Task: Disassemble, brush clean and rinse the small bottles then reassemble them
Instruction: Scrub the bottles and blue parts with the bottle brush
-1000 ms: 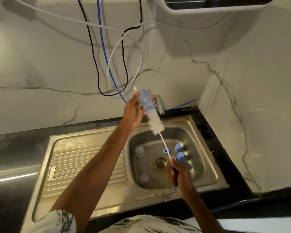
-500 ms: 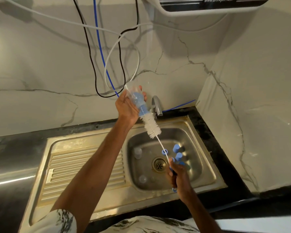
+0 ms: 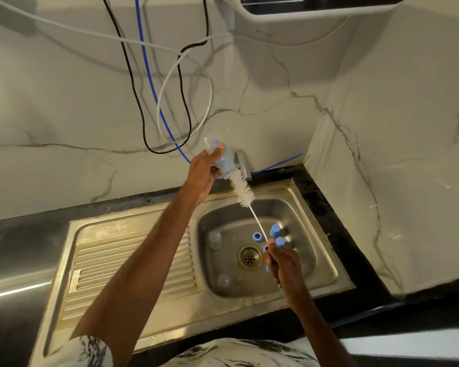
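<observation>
Left hand [image 3: 202,173] is up by the tap [image 3: 243,164], fingers and thumb wrapped round the bottle [image 3: 221,161]. I've got it tilted, base toward the wall [image 3: 64,102], mouth pointing down and right toward the sink [image 3: 223,311]. The brush [image 3: 243,190] is in the mouth: white bristles stick out just below the neck, and something blue shows through the clear side, though I can't tell how far in the tip reaches. Right hand [image 3: 286,266] is low over the basin, fingers curled tight round the brush's blue handle, thumb on top. The thin white stem runs straight up and left from that grip to the bristles. Down in the basin, two blue caps [image 3: 275,230] stand just past my right knuckles, one behind the other. A blue ring [image 3: 257,237] lies just left of the stem. The drain [image 3: 249,257] sits in the middle, between my hand and two clear bottles [image 3: 214,239] on the left side, one farther back, one nearer the front wall. The ribbed drainboard [image 3: 133,260] runs under my left forearm. Black, blue and white cables [image 3: 143,75] hang down the wall behind the tap.
</observation>
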A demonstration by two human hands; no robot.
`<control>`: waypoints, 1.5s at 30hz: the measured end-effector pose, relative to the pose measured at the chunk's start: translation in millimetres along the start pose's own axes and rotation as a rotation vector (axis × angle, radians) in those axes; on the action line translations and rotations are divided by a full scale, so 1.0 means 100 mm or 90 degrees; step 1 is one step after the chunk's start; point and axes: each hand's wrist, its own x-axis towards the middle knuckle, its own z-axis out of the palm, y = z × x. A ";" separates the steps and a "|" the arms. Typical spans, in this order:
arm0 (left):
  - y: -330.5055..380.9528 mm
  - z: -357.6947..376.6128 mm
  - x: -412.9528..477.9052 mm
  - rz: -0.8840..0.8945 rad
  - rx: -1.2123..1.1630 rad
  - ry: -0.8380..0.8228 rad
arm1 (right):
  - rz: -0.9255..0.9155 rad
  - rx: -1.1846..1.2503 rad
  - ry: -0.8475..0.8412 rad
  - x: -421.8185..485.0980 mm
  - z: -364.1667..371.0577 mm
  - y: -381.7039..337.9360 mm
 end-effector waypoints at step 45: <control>-0.13 0.05 0.03 -0.024 0.001 0.027 | -0.009 -0.032 0.044 0.06 0.01 0.09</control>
